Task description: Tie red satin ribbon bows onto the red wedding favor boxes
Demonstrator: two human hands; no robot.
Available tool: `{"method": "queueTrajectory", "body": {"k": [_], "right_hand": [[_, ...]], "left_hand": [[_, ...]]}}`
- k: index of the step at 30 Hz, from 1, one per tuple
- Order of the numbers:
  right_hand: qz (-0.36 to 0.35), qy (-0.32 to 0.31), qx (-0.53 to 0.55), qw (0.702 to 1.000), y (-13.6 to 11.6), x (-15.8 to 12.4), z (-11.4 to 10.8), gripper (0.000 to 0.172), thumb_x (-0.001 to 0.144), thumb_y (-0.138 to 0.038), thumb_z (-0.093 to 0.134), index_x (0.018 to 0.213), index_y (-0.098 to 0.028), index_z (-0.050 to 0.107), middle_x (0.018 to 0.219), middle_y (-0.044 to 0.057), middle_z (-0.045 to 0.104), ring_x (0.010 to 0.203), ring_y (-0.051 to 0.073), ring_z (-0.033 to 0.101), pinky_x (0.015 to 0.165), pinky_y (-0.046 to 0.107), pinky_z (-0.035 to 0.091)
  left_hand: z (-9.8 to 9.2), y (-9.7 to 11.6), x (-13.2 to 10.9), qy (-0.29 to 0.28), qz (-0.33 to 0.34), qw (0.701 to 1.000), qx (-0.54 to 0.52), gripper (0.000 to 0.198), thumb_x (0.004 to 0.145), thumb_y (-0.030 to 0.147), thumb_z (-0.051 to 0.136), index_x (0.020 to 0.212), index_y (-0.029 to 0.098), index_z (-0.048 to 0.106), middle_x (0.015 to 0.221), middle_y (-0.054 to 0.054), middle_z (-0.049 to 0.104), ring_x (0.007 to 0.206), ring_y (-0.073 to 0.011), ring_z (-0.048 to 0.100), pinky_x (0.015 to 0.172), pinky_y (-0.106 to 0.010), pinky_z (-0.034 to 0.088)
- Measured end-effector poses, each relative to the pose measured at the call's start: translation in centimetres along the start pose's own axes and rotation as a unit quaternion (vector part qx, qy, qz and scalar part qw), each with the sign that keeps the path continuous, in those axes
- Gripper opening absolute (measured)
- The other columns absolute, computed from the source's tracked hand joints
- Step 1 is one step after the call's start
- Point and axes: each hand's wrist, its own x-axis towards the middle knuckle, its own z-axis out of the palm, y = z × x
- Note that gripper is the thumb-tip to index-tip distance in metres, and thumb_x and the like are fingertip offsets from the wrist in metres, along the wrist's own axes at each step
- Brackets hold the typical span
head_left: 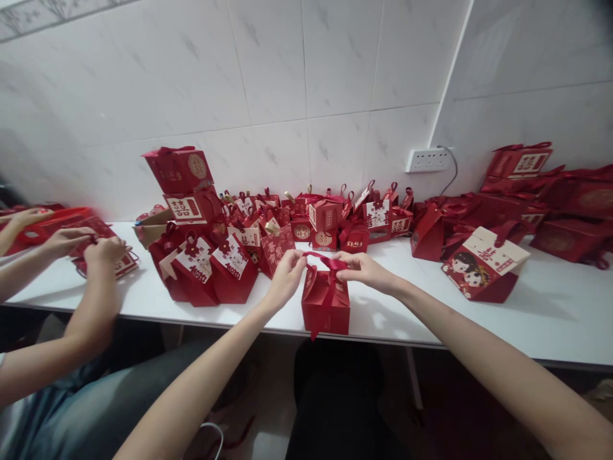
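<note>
A red gift box (325,310) stands upright at the table's front edge, right before me. Dark red ribbon (322,258) runs over its top, and one tail hangs down the front face. My left hand (288,271) pinches the ribbon at the upper left of the box. On the other side, my right hand (361,269) has its thumb and fingers closed on the ribbon. Between the two hands the ribbon forms a loop or knot just above the lid; its exact shape is too small to tell.
Many red gift boxes (323,216) crowd the white table (383,306) along the tiled wall. Stacked boxes (189,207) rise at left; a box with cartoon figures (483,265) stands at right. Co-workers' hands (103,249) handle red boxes at far left. A power strip (428,160) is on the wall.
</note>
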Motion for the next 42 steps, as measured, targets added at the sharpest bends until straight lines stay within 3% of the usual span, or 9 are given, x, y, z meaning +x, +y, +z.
{"method": "queueTrajectory", "body": {"k": [5,10,14,17,22,26,29,36,42], "right_hand": [[0.005,0.108,0.075,0.991,-1.5,1.4,-0.6,0.03,0.071,-0.044,0.063,0.067,-0.014,0.06,0.073,0.003,0.058,0.073,0.015,0.053,0.072,0.03,0.041],[-0.007,0.126,0.097,0.987,-3.5,3.2,-1.0,0.045,0.073,-0.058,0.058,0.056,-0.019,0.041,0.057,-0.002,0.048,0.054,0.01,0.047,0.055,0.026,0.039],[0.002,0.136,0.083,0.987,-4.9,4.2,-1.4,0.048,0.082,-0.062,0.044,0.058,-0.023,0.032,0.042,-0.01,0.022,0.036,0.007,0.026,0.041,0.023,0.026],[0.029,0.152,0.048,0.987,-5.4,4.4,-1.8,0.047,0.087,-0.062,0.033,0.059,-0.023,0.03,0.041,-0.011,0.018,0.034,0.006,0.015,0.036,0.021,0.017],[0.143,0.141,-0.051,0.978,-3.8,2.1,-2.8,0.049,0.075,-0.061,0.059,0.052,-0.02,0.045,0.037,-0.005,0.037,0.031,0.006,0.029,0.032,0.021,0.019],[0.299,0.039,-0.114,0.947,-1.0,-0.7,-2.5,0.065,0.075,-0.072,0.048,0.046,-0.015,0.057,0.037,0.005,0.05,0.031,0.011,0.043,0.031,0.024,0.031],[0.358,0.043,-0.101,0.927,0.8,-1.4,-1.5,0.066,0.077,-0.073,0.043,0.05,-0.015,0.057,0.044,0.005,0.053,0.036,0.013,0.049,0.032,0.024,0.036],[0.27,0.139,0.004,0.953,2.4,-0.3,0.2,0.042,0.074,-0.055,0.062,0.062,-0.016,0.054,0.052,-0.002,0.047,0.043,0.008,0.043,0.033,0.019,0.032],[0.13,0.217,0.06,0.966,0.4,0.8,-0.5,0.037,0.064,-0.049,0.07,0.068,-0.016,0.055,0.065,-0.002,0.052,0.061,0.01,0.052,0.054,0.023,0.047]], "left_hand": [[-0.3,2.4,1.5,0.002,-0.028,0.993,-0.114,0.013,0.078,0.03,0.049,0.071,0.019,0.047,0.06,0.005,0.045,0.051,-0.0076,0.041,0.05,-0.019,0.034],[-0.7,5.6,3.6,-0.001,-0.031,0.978,-0.207,0.008,0.076,0.026,0.047,0.073,0.019,0.047,0.06,0.005,0.049,0.045,-0.0046,0.037,0.043,-0.016,0.031],[-1.3,7.6,4.9,-0.034,-0.023,0.97,-0.239,0.009,0.073,0.024,0.055,0.071,0.017,0.051,0.059,0.005,0.048,0.045,-0.0037,0.041,0.044,-0.015,0.035],[-1.7,8.2,5.7,-0.067,-0.026,0.968,-0.241,0.013,0.069,0.025,0.064,0.071,0.017,0.054,0.057,0.006,0.047,0.044,-0.003,0.041,0.043,-0.015,0.035],[-2.3,9.4,7.0,-0.11,-0.045,0.966,-0.231,0.017,0.065,0.022,0.07,0.068,0.017,0.055,0.055,0.007,0.045,0.041,-0.0015,0.039,0.041,-0.014,0.035],[-2.5,10.7,8.2,-0.156,-0.065,0.963,-0.208,0.016,0.068,0.023,0.071,0.069,0.016,0.056,0.054,0.007,0.043,0.039,-0.0011,0.035,0.037,-0.014,0.031],[-2.2,10.9,9.0,-0.164,-0.05,0.966,-0.196,0.013,0.071,0.023,0.069,0.071,0.015,0.059,0.055,0.005,0.045,0.041,-0.0016,0.037,0.038,-0.013,0.032],[-1.7,11.0,9.1,-0.138,-0.018,0.964,-0.229,0.015,0.072,0.021,0.066,0.064,0.015,0.055,0.054,0.005,0.047,0.041,-0.0022,0.041,0.04,-0.013,0.037],[-1.8,11.5,9.2,-0.1,-0.001,0.961,-0.256,0.01,0.07,0.015,0.064,0.067,0.014,0.055,0.06,0.002,0.059,0.05,-0.0056,0.054,0.048,-0.016,0.045]]}}
